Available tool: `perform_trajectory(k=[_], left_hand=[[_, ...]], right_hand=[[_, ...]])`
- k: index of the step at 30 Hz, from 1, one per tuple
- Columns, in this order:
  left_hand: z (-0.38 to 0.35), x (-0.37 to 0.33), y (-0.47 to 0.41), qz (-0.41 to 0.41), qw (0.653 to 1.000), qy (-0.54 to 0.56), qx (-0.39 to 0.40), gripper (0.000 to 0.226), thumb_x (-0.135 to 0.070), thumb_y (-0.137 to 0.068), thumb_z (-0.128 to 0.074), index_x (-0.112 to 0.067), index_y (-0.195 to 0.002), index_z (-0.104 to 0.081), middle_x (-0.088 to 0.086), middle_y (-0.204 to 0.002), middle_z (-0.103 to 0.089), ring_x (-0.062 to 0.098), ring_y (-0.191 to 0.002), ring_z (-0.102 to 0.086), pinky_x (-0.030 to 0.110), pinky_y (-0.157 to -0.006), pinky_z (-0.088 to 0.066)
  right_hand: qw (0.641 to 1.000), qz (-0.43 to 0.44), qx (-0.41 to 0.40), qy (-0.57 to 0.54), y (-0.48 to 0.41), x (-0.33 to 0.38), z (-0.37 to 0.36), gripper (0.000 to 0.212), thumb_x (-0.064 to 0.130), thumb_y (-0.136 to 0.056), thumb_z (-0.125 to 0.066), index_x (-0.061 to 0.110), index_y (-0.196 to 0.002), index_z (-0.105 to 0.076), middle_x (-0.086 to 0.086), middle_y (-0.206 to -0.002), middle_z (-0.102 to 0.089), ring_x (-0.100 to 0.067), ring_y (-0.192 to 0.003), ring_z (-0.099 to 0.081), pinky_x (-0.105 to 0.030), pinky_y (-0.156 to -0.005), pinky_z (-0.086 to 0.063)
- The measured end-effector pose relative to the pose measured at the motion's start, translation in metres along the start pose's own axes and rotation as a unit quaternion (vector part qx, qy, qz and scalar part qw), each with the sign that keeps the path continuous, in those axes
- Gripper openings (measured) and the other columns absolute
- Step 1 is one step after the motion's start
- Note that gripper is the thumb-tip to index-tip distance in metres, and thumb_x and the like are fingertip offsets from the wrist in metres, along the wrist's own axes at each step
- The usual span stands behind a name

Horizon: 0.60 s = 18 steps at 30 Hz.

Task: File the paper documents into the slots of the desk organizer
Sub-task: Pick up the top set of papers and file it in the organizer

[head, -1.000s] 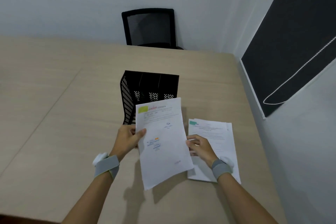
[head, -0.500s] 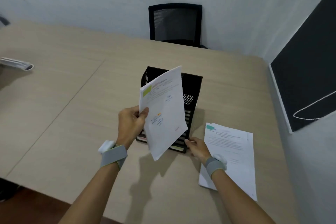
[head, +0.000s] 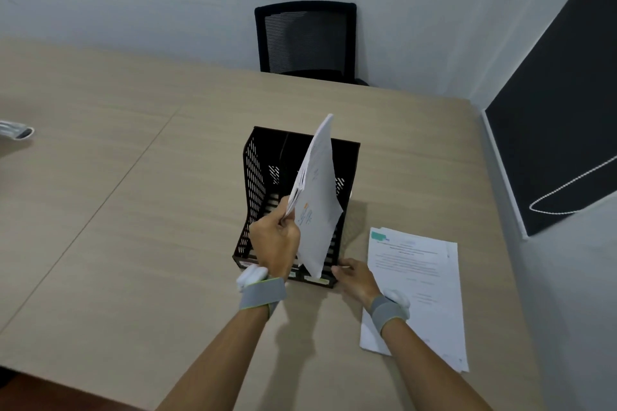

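Observation:
A black mesh desk organizer [head: 257, 177] with upright slots stands mid-table. My left hand [head: 275, 242] grips a stapled paper document [head: 319, 203] by its left edge, holding it almost upright and edge-on over the organizer, its lower corner down at the organizer's front right slot. My right hand [head: 355, 279] rests against the organizer's front right corner, fingers touching its base, holding nothing I can see. A stack of further paper documents [head: 417, 280] lies flat on the table to the right, partly under my right wrist.
The light wooden table [head: 117, 210] has a seam running diagonally on the left. A black mesh chair [head: 305, 40] stands behind the far edge. A dark window blind with a bead cord [head: 551, 143] is on the right wall. A grey-white object [head: 16, 130] lies at the left edge.
The document went from flat and facing me to upright and edge-on, lowered toward the organizer. My right hand left the paper stack and came to the organizer's front corner.

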<state>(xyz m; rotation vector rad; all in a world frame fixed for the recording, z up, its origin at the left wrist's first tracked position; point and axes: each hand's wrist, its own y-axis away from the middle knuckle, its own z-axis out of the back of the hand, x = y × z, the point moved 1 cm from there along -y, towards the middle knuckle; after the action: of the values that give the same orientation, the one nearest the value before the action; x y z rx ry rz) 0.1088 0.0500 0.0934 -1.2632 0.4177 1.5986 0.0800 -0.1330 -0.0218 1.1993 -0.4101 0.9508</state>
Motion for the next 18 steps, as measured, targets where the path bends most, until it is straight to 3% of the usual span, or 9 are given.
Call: perform_trajectory(k=[3, 6, 10, 13, 15, 17, 18], left_hand=[[-0.017, -0.002, 0.006, 0.012, 1.0, 0.005, -0.007, 0.029, -0.004, -0.083, -0.053, -0.014, -0.093, -0.078, 0.0, -0.047, -0.035, 0.016, -0.05, -0.027, 0.027, -0.048, -0.03], [-0.03, -0.002, 0.016, 0.054, 0.998, 0.029, -0.017, 0.031, -0.004, -0.087, -0.057, -0.014, -0.103, -0.081, 0.017, -0.048, -0.046, 0.017, -0.05, -0.03, 0.033, -0.049, -0.033], [-0.042, 0.005, 0.026, 0.105, 0.993, 0.054, -0.013, 0.017, -0.006, -0.091, -0.063, 0.004, -0.086, -0.076, -0.004, -0.046, -0.033, 0.009, -0.044, -0.03, 0.016, -0.049, -0.028], [-0.048, 0.024, 0.034, 0.159, 0.986, 0.052, 0.011, 0.031, -0.015, -0.094, -0.065, 0.011, -0.075, -0.067, -0.002, -0.049, -0.033, 0.008, -0.05, -0.028, 0.012, -0.047, -0.027], [-0.05, 0.035, 0.035, 0.174, 0.983, 0.025, 0.048, 0.031, -0.016, -0.093, -0.065, 0.012, -0.081, -0.069, -0.002, -0.049, -0.035, 0.01, -0.053, -0.029, 0.013, -0.047, -0.027], [-0.047, 0.04, 0.032, 0.16, 0.981, -0.003, 0.106, 0.021, -0.01, -0.092, -0.066, 0.008, -0.099, -0.075, -0.003, -0.056, -0.063, 0.005, -0.059, -0.047, 0.009, -0.056, -0.038], [-0.045, 0.041, 0.029, 0.154, 0.977, 0.0, 0.145, 0.022, -0.006, -0.091, -0.066, 0.001, -0.11, -0.076, -0.001, -0.079, -0.077, 0.006, -0.074, -0.062, 0.015, -0.069, -0.05]], right_hand=[[1.0, 0.002, 0.001, 0.003, -0.003, -0.003, 0.001, 0.047, 0.027, -0.098, -0.065, 0.004, -0.139, -0.057, -0.015, -0.137, -0.065, -0.031, -0.126, -0.061, -0.043, -0.105, -0.051], [1.0, 0.003, 0.004, 0.01, -0.005, -0.004, 0.001, 0.046, 0.027, -0.098, -0.064, 0.004, -0.137, -0.058, -0.015, -0.135, -0.066, -0.031, -0.125, -0.062, -0.043, -0.105, -0.052], [1.0, 0.001, -0.004, 0.019, -0.006, -0.004, 0.002, 0.042, 0.028, -0.097, -0.064, 0.007, -0.133, -0.062, -0.012, -0.131, -0.069, -0.029, -0.12, -0.064, -0.033, -0.096, -0.051], [1.0, 0.004, -0.003, 0.012, -0.006, -0.004, 0.001, 0.043, 0.03, -0.097, -0.065, 0.008, -0.135, -0.061, -0.011, -0.132, -0.069, -0.028, -0.12, -0.065, -0.03, -0.093, -0.05], [1.0, 0.005, -0.005, 0.005, -0.005, -0.005, 0.002, 0.045, 0.03, -0.098, -0.065, 0.008, -0.136, -0.061, -0.011, -0.132, -0.069, -0.029, -0.121, -0.064, -0.032, -0.095, -0.052], [1.0, 0.01, -0.006, 0.0, -0.005, -0.006, 0.003, 0.043, 0.029, -0.098, -0.065, 0.008, -0.135, -0.062, -0.011, -0.131, -0.07, -0.028, -0.119, -0.066, -0.036, -0.096, -0.054], [1.0, 0.013, -0.006, -0.005, -0.005, -0.006, 0.003, 0.043, 0.029, -0.097, -0.065, 0.008, -0.135, -0.062, -0.01, -0.13, -0.07, -0.028, -0.119, -0.066, -0.037, -0.096, -0.056]])
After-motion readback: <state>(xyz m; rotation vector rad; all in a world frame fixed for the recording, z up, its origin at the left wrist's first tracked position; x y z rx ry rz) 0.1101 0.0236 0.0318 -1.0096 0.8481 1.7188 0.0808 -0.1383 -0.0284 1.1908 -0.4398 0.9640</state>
